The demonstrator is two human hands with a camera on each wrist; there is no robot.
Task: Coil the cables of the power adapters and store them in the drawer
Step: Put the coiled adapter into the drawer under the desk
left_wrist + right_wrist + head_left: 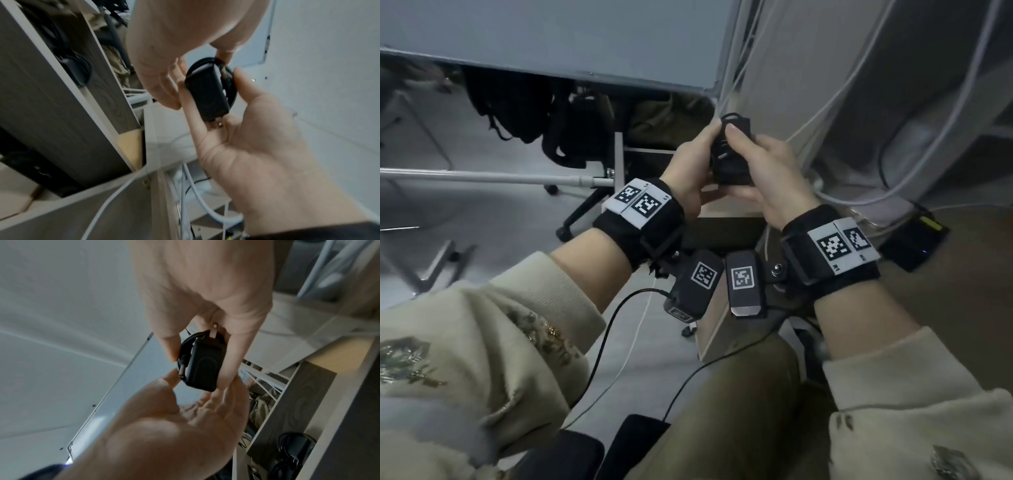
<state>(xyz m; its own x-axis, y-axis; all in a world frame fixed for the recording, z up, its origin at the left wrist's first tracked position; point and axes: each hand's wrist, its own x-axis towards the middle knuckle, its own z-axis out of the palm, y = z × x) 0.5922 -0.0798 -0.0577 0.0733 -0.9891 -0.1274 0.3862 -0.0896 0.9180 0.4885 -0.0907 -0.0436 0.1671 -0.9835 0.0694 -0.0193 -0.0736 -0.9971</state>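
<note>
A black power adapter (732, 161) with its cable wound in a coil around it is held up between both hands. My left hand (702, 154) grips it from the left, thumb on the coil; its metal prongs (219, 124) point into the left palm. My right hand (756, 164) holds it from the right, thumb on top and fingers underneath. Below the hands the drawer (86, 116) stands open, with a wood-grain floor. Another coiled black adapter (294, 449) lies inside it.
Several white cables (859, 113) hang along the wall at the right. A black box with a yellow label (914, 240) sits on the floor there. A grey desk top (551, 41) is above left, with a black bag (517, 102) and chair legs under it.
</note>
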